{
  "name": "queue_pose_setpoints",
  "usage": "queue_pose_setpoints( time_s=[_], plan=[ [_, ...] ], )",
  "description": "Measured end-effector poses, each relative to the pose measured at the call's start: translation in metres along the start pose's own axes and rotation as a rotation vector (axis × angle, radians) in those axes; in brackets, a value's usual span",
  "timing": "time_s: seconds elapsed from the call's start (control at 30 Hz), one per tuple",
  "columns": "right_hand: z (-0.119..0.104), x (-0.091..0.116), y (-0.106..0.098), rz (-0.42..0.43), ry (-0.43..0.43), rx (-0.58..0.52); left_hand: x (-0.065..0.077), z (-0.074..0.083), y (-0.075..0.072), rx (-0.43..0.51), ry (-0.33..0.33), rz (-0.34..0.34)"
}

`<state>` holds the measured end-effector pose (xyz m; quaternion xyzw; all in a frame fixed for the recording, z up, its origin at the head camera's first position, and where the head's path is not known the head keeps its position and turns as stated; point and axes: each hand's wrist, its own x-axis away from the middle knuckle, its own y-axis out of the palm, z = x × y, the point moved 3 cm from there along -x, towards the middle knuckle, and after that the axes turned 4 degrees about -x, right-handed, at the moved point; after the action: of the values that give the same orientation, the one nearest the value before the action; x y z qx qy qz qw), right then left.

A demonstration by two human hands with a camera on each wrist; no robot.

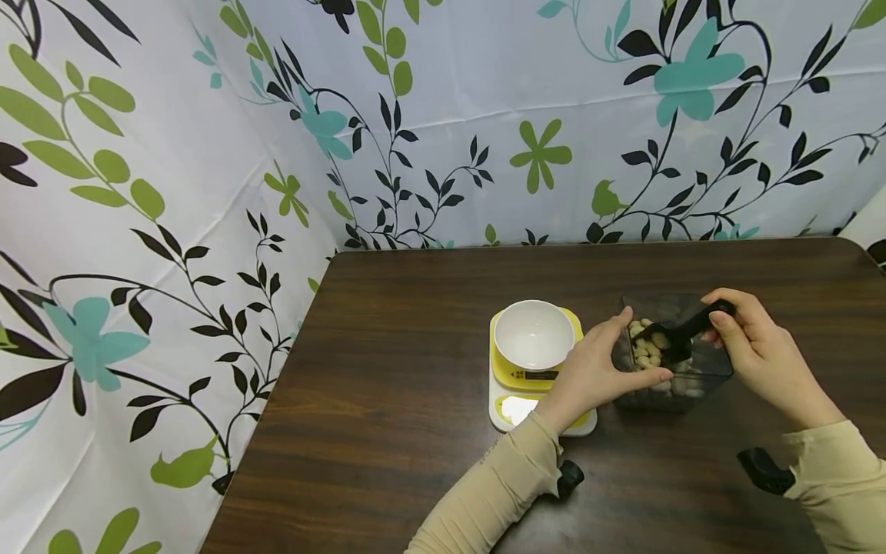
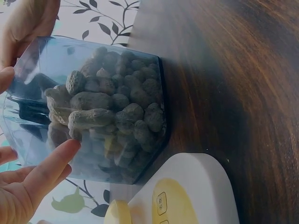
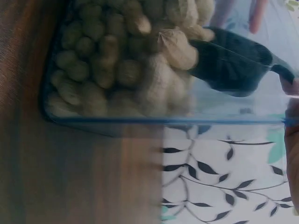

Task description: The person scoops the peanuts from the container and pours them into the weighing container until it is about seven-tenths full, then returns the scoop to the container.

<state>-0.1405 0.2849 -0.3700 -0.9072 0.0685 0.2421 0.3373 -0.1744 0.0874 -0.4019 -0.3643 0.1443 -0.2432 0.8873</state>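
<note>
A black scoop (image 1: 685, 331) dips into a clear plastic container (image 1: 713, 369) of unshelled peanuts (image 1: 645, 354). My right hand (image 1: 768, 358) pinches the end of the scoop's handle above the container's right side. With thumb and fingers spread, my left hand (image 1: 595, 373) rests against the container's near left corner. From the left wrist, a straight finger (image 2: 53, 163) shows at the clear wall, the peanuts (image 2: 93, 100) heaped behind it. The scoop's bowl (image 3: 233, 60) shows through the wall in the right wrist view, close beside the peanuts.
A white bowl (image 1: 534, 335) stands on a yellow and white kitchen scale (image 1: 500, 392), left of the container; my left hand and forearm partly cover the scale. All stand on a dark wooden table (image 1: 388, 385). A leaf-patterned curtain (image 1: 443, 123) hangs behind and to the left.
</note>
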Motion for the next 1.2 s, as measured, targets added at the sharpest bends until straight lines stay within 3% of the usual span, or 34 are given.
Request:
queue_pose_setpoints(
  time_s=[0.2, 0.57, 1.0, 1.2],
  plan=[
    [0.005, 0.001, 0.004, 0.01, 0.097, -0.06, -0.001, 0.0, 0.0, -0.017, 0.006, 0.005],
    [0.009, 0.001, 0.003, 0.1, 0.204, -0.007, -0.003, 0.002, -0.002, -0.041, 0.011, 0.008],
    [0.025, 0.011, 0.013, 0.2, 0.393, -0.276, 0.001, 0.0, 0.0, -0.034, 0.018, 0.002],
    [0.024, 0.012, 0.014, 0.237, 0.35, -0.343, 0.001, -0.001, 0.0, -0.035, 0.023, 0.006]
  ],
)
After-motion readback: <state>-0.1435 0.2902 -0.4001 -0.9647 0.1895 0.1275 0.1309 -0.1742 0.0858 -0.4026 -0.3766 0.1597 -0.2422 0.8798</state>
